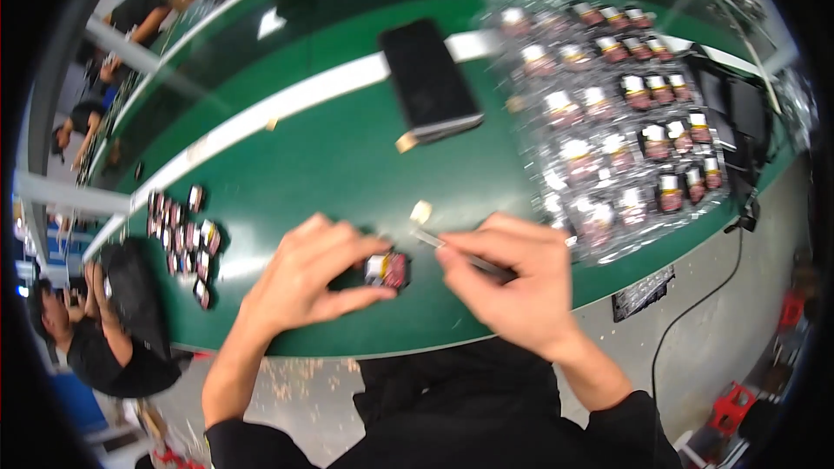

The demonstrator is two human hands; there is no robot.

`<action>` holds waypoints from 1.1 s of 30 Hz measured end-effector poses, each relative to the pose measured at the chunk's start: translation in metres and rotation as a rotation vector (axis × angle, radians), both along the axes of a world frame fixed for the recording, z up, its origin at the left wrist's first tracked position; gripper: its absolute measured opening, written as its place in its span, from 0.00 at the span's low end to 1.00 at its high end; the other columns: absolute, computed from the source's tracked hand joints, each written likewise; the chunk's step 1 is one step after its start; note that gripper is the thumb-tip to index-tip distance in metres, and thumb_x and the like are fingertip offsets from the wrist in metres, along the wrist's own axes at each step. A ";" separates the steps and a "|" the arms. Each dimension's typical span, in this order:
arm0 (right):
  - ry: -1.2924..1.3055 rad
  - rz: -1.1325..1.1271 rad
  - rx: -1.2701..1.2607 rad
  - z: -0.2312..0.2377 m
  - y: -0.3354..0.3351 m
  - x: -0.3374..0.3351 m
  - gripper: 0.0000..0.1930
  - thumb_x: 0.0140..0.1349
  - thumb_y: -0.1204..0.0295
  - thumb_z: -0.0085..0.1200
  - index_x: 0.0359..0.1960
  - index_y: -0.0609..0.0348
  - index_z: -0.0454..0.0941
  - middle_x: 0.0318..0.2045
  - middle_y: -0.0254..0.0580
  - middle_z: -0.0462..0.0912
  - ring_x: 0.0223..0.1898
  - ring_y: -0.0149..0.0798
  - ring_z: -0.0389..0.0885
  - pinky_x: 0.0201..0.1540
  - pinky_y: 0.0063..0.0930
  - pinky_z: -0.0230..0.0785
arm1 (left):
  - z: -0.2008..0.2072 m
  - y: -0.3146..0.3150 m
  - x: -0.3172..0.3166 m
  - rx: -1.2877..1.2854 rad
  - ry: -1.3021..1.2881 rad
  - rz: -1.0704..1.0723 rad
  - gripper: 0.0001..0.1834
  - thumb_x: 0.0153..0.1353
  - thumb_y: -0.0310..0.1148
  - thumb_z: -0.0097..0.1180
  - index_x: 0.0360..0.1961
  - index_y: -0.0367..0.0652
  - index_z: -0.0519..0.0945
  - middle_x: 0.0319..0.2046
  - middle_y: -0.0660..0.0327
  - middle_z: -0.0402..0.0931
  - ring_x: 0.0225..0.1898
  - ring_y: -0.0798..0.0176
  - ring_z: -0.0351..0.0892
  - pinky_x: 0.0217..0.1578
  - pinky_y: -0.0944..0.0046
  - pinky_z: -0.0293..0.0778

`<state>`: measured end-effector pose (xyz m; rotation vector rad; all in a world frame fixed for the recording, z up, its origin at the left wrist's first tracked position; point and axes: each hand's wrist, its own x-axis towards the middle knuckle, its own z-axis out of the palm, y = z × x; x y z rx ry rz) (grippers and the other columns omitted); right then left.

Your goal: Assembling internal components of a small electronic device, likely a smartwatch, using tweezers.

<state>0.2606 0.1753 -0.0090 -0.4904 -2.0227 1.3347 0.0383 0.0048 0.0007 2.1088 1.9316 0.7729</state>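
Observation:
Between the thumb and fingers of my left hand (300, 276) is a small block-shaped part (387, 270) with a black body, a reddish section, a yellow band and a pale face. It is just above or on the green table. My right hand (517, 282) grips slim metal tweezers (429, 238), their tip pointing toward the left. A small cream-coloured piece (421, 212) shows close to that tip; whether it is touched or lies apart, I cannot tell.
Similar small parts (182, 234) lie grouped at the left. A clear plastic tray (534, 113) on the right holds several rows of them. A black flat device (430, 74) lies at the far middle, beside a dark bag (738, 108). A person (104, 330) sits left.

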 end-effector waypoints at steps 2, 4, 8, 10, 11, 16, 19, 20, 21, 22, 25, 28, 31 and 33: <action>0.059 -0.008 -0.049 -0.004 -0.001 -0.001 0.08 0.62 0.81 0.73 0.42 0.64 0.94 0.22 0.34 0.81 0.19 0.23 0.74 0.22 0.24 0.60 | 0.000 -0.004 0.006 0.012 -0.100 0.067 0.29 0.50 0.41 0.86 0.52 0.42 0.90 0.33 0.62 0.82 0.29 0.62 0.74 0.31 0.63 0.68; 0.118 -0.010 -0.022 -0.007 -0.002 0.001 0.07 0.62 0.81 0.73 0.42 0.65 0.93 0.22 0.36 0.82 0.18 0.25 0.74 0.21 0.26 0.62 | 0.005 -0.012 0.003 0.017 -0.266 0.176 0.30 0.47 0.41 0.88 0.51 0.40 0.91 0.31 0.63 0.82 0.27 0.68 0.72 0.30 0.66 0.65; 0.146 0.023 -0.003 -0.008 -0.004 0.003 0.08 0.62 0.80 0.71 0.42 0.66 0.92 0.25 0.40 0.83 0.18 0.31 0.76 0.21 0.29 0.66 | 0.027 0.011 -0.006 0.236 -0.571 0.250 0.34 0.46 0.46 0.89 0.51 0.35 0.91 0.34 0.63 0.85 0.27 0.73 0.71 0.30 0.70 0.64; 0.125 0.063 -0.007 -0.011 -0.004 0.001 0.08 0.64 0.78 0.70 0.43 0.67 0.91 0.27 0.43 0.84 0.19 0.37 0.79 0.23 0.33 0.70 | 0.050 0.039 -0.006 0.235 -0.480 0.182 0.33 0.48 0.45 0.88 0.51 0.35 0.90 0.35 0.64 0.85 0.28 0.73 0.71 0.31 0.69 0.65; 0.133 0.064 -0.001 -0.013 -0.004 0.001 0.08 0.64 0.78 0.70 0.43 0.67 0.91 0.27 0.43 0.84 0.19 0.37 0.79 0.23 0.33 0.70 | 0.066 0.062 -0.001 0.204 -0.403 0.138 0.32 0.48 0.44 0.88 0.50 0.36 0.91 0.36 0.64 0.86 0.29 0.72 0.72 0.31 0.68 0.65; 0.159 0.052 0.062 -0.020 0.004 0.001 0.08 0.64 0.77 0.70 0.43 0.67 0.91 0.28 0.47 0.84 0.21 0.46 0.82 0.26 0.37 0.72 | 0.096 0.209 0.016 0.083 -0.115 -0.174 0.27 0.57 0.42 0.81 0.55 0.40 0.90 0.34 0.62 0.79 0.30 0.68 0.69 0.32 0.62 0.66; 0.100 0.086 0.032 -0.012 0.000 0.001 0.08 0.64 0.77 0.70 0.43 0.67 0.91 0.28 0.48 0.84 0.22 0.46 0.82 0.26 0.38 0.73 | 0.103 0.268 -0.006 0.054 0.010 -0.200 0.25 0.62 0.42 0.78 0.57 0.41 0.89 0.34 0.63 0.74 0.29 0.65 0.63 0.32 0.59 0.64; 0.103 0.087 0.048 -0.011 -0.001 0.001 0.08 0.64 0.77 0.70 0.43 0.67 0.91 0.28 0.48 0.84 0.22 0.46 0.82 0.26 0.38 0.73 | 0.104 0.284 -0.014 0.031 0.019 -0.206 0.25 0.64 0.43 0.76 0.57 0.41 0.89 0.35 0.62 0.74 0.30 0.65 0.63 0.33 0.59 0.64; 0.108 0.084 0.040 -0.011 -0.003 0.001 0.08 0.64 0.77 0.70 0.43 0.67 0.91 0.28 0.48 0.84 0.22 0.47 0.82 0.27 0.38 0.73 | 0.106 0.295 -0.022 -0.024 0.050 -0.203 0.26 0.64 0.43 0.76 0.59 0.41 0.89 0.36 0.61 0.74 0.32 0.64 0.64 0.35 0.58 0.65; 0.111 0.079 0.028 -0.011 -0.004 0.001 0.08 0.64 0.77 0.70 0.43 0.67 0.92 0.27 0.48 0.83 0.22 0.47 0.82 0.27 0.38 0.73 | 0.103 0.303 -0.028 -0.024 0.081 -0.227 0.26 0.65 0.40 0.75 0.62 0.42 0.88 0.39 0.59 0.78 0.35 0.61 0.69 0.38 0.57 0.69; 0.091 0.077 0.024 -0.009 -0.006 0.002 0.08 0.65 0.76 0.70 0.43 0.67 0.92 0.27 0.47 0.84 0.22 0.47 0.82 0.27 0.38 0.73 | 0.093 0.306 -0.031 -0.029 0.179 -0.203 0.28 0.67 0.31 0.70 0.69 0.42 0.83 0.50 0.52 0.85 0.49 0.51 0.84 0.52 0.53 0.79; 0.088 0.067 0.026 -0.009 -0.004 0.005 0.07 0.65 0.76 0.70 0.42 0.66 0.92 0.28 0.48 0.84 0.22 0.47 0.82 0.27 0.38 0.72 | 0.097 0.283 -0.001 0.153 0.161 -0.183 0.23 0.66 0.27 0.69 0.62 0.40 0.84 0.52 0.50 0.86 0.49 0.46 0.86 0.51 0.49 0.81; 0.071 0.103 0.016 -0.016 -0.002 0.006 0.08 0.65 0.76 0.67 0.41 0.69 0.88 0.31 0.52 0.84 0.29 0.58 0.86 0.34 0.46 0.78 | 0.120 0.215 0.051 0.194 0.038 -0.232 0.10 0.64 0.29 0.72 0.40 0.35 0.84 0.37 0.50 0.85 0.35 0.48 0.85 0.37 0.50 0.80; 0.253 0.032 0.029 -0.020 -0.003 0.003 0.08 0.65 0.75 0.68 0.41 0.67 0.88 0.32 0.52 0.84 0.32 0.59 0.87 0.36 0.47 0.79 | 0.136 0.153 0.082 0.336 0.311 -0.398 0.14 0.61 0.34 0.73 0.30 0.37 0.80 0.29 0.51 0.81 0.28 0.51 0.82 0.29 0.52 0.76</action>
